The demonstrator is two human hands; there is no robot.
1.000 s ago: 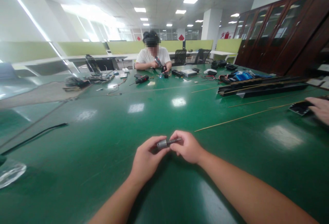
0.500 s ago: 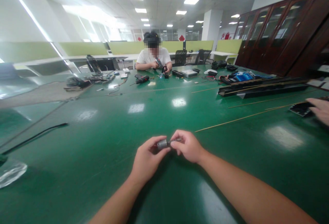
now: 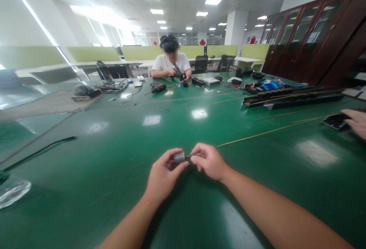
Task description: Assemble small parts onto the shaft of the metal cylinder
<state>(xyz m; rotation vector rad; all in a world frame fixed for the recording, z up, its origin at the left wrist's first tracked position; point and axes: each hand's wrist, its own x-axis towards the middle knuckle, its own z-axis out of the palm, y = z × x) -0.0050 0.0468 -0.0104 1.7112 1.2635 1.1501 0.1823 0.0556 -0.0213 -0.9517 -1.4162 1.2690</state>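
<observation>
Open office, ceiling panels lit; dark wood cabinets [image 3: 314, 32] along the right wall. Green table [image 3: 120, 188], glossy, fills most of the view. Person in a white top [image 3: 170, 62] seated at the far end, small tools near them. Long black rails [image 3: 291, 98] lie right of centre; a thin brass rod [image 3: 257, 134] runs slantwise nearer in. Black cable [image 3: 40, 150] lies at left. Co-worker's hand [image 3: 356, 121] at the right edge rests on a dark flat device [image 3: 336, 120].

Both of the wearer's hands meet low at centre, just above the tabletop. Left hand [image 3: 162, 174]: fingers curled, thumb and fingertips pinching a small grey metal cylinder [image 3: 179, 157]. Right hand [image 3: 210, 161]: loosely closed, fingertips gripping the dark shaft [image 3: 188, 155] that sticks out of the cylinder's right end.
</observation>
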